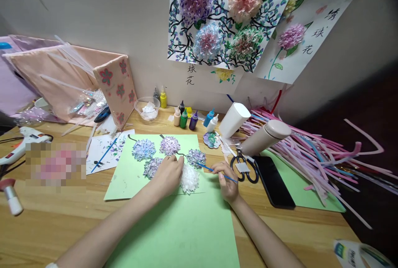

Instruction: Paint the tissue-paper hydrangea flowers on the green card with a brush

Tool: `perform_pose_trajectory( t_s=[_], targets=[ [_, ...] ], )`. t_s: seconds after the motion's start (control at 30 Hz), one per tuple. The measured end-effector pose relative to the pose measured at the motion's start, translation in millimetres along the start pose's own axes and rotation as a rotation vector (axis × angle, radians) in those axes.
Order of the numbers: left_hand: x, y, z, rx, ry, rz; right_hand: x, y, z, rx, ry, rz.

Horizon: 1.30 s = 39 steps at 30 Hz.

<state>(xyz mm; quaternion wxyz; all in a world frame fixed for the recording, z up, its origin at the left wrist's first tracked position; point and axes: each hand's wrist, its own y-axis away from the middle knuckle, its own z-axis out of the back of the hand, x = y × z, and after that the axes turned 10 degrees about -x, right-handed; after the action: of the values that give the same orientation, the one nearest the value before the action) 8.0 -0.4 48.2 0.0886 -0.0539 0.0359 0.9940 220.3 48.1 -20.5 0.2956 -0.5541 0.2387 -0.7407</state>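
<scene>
My right hand (227, 183) grips a thin blue paintbrush (221, 172); its tip reaches a small purple-grey paper flower (196, 158). My left hand (169, 173) is curled on the green paper (174, 235) between a white ruffled flower (189, 179) and a dark purple one (151, 167). Its fingertips are closed near the white flower's upper left edge, and what they hold, if anything, is hidden. Farther back on the sheet sit a blue flower (143, 149) and a pale lilac one (169, 145), with short dark painted stems.
Behind the paper stand several paint bottles (183, 118). To the right are a paint-stained palette (212, 140), black-handled scissors (244, 168), a phone (274, 181), a tilted bottle (266, 137) and pink pipe cleaners (311, 147). A glue gun (26, 143) and a paint-marked sheet (104, 152) lie left.
</scene>
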Motion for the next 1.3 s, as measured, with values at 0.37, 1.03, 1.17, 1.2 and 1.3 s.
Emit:
perform_pose_trajectory(
  t_s=[0.37, 1.03, 1.17, 1.2, 1.3],
  targets=[
    [1.2, -0.1, -2.9, -0.020, 0.001, -0.009, -1.8, 0.9, -0.9, -0.020, 0.049, -0.023],
    [-0.1, -0.3, 0.3, -0.007, 0.014, 0.009, -7.3, 3.5, -4.5, 0.032, -0.005, -0.156],
    [-0.2, -0.2, 0.1, -0.007, 0.016, 0.013, -8.0, 3.5, -5.0, 0.041, -0.005, -0.210],
    [-0.3, -0.1, 0.2, -0.009, 0.017, 0.014, -8.1, 3.3, -5.0, 0.046, -0.016, -0.220],
    [-0.4, 0.4, 0.8, -0.013, 0.021, 0.015, -8.1, 2.6, -4.7, 0.052, -0.059, -0.240]
  ],
)
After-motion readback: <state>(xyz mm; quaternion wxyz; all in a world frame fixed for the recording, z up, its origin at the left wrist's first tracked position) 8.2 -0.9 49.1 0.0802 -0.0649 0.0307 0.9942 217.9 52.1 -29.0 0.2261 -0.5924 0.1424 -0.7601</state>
